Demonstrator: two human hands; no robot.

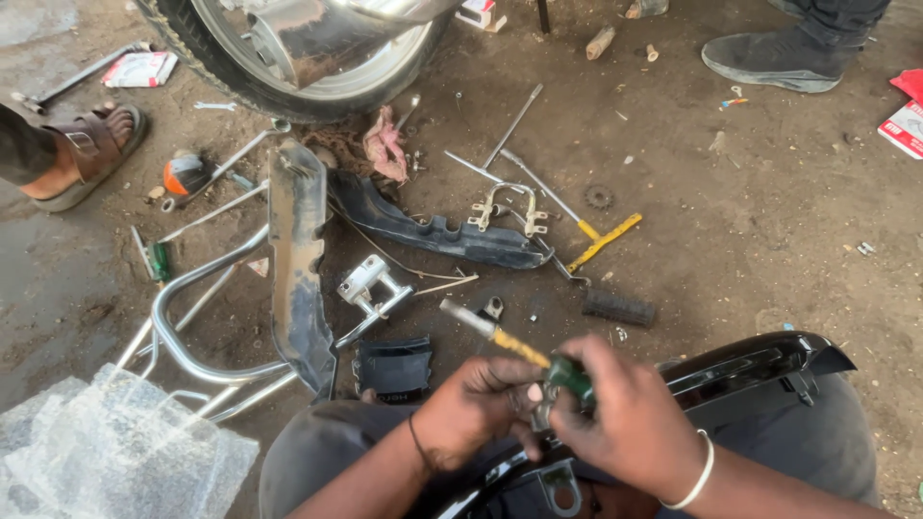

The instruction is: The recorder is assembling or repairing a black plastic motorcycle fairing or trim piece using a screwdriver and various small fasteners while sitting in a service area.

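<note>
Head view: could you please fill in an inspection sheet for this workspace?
Surface: bare dirt ground, oil-stained.
Job's things: screwdriver with green handle; black panel across the lap.
Clutter: chain cover, chrome guard, yellow tool, footpeg rubber, rag, plastic wrap.
Grippers: left hand and right hand both on the screwdriver.
Cables: nothing seen.
Surroundings: wheel; sandalled foot; shoe.

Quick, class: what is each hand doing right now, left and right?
Left hand: closed, pinching a small metal part below the tool.
Right hand: closed around the green-handled screwdriver.
</note>
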